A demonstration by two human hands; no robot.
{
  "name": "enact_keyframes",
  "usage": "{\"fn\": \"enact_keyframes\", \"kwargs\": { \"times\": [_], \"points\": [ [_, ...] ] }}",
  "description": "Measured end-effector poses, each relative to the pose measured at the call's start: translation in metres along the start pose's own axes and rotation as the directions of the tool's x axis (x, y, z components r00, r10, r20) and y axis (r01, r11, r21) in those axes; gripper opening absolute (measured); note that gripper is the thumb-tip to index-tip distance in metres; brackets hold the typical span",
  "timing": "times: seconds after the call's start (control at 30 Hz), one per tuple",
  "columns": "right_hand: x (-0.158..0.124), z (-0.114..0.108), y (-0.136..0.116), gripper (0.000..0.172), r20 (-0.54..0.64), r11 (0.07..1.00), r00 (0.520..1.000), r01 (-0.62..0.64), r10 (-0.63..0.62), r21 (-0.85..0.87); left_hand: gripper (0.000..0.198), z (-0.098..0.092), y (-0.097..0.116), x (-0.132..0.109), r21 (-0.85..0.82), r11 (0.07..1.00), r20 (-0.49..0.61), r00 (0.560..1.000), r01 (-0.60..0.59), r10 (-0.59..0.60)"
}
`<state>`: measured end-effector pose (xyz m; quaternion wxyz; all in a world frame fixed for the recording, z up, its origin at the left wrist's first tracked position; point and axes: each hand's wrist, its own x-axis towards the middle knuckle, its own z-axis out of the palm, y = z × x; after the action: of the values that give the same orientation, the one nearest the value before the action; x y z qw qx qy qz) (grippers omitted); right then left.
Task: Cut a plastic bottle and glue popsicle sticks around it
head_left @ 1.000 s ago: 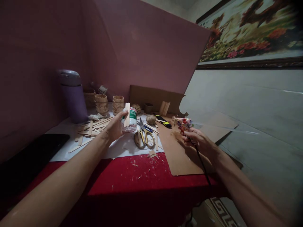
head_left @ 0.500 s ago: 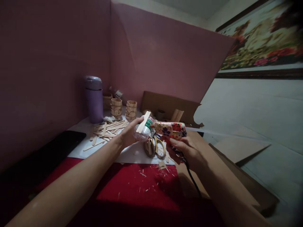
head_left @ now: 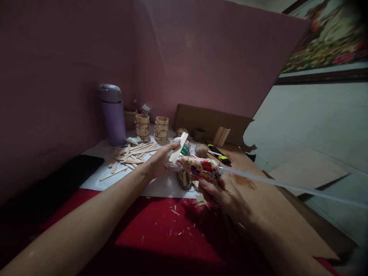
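Observation:
My left hand (head_left: 161, 161) is closed round a clear plastic bottle (head_left: 185, 148) with a green label. Two flat craft sticks (head_left: 178, 147) lie side by side against the bottle, beneath my left thumb. In my right hand (head_left: 218, 191) is a flower-patterned hot glue gun (head_left: 201, 166), its nozzle at the lower end of the sticks; whether it touches them I cannot tell. A long clear glue stick (head_left: 258, 177) juts from the gun's back. Under the gun, scissors (head_left: 184, 181) lie partly hidden.
Loose craft sticks (head_left: 135, 153) are heaped on white paper at the left. Behind them stand two stick-built cups (head_left: 161, 129) and a purple flask (head_left: 112, 119). A twine ball (head_left: 201, 150) and a utility knife (head_left: 220, 154) lie beyond the gun. A black phone-like slab (head_left: 83, 168) sits left.
The glue gun has moved left and lower, bringing its nozzle to the bottom of the sticks. It now covers more of the scissors. The view has shifted slightly.

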<state>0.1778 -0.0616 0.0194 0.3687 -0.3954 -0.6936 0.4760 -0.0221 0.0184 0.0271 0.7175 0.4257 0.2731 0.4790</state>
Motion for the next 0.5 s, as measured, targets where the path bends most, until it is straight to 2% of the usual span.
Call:
{"fn": "enact_keyframes", "kwargs": {
  "times": [0.1,0.33,0.5],
  "points": [
    [-0.0008,-0.0002,0.0018,0.051,0.009,1.000,1.000,-0.018,0.018,0.004,0.034,0.0009,-0.0013,0.0007,0.000,0.999,-0.047,0.998,0.050,-0.050],
    [-0.0010,0.0002,0.0022,0.050,0.006,0.998,0.998,-0.067,0.067,0.018,0.038,0.0023,-0.0023,0.0013,0.004,1.000,-0.040,0.999,0.030,-0.030],
    [-0.0016,-0.0009,0.0021,0.050,0.027,0.998,0.997,-0.070,0.070,-0.008,0.038,0.0065,0.0008,-0.0017,0.032,0.997,-0.081,0.995,0.066,-0.064]
  ]
}}
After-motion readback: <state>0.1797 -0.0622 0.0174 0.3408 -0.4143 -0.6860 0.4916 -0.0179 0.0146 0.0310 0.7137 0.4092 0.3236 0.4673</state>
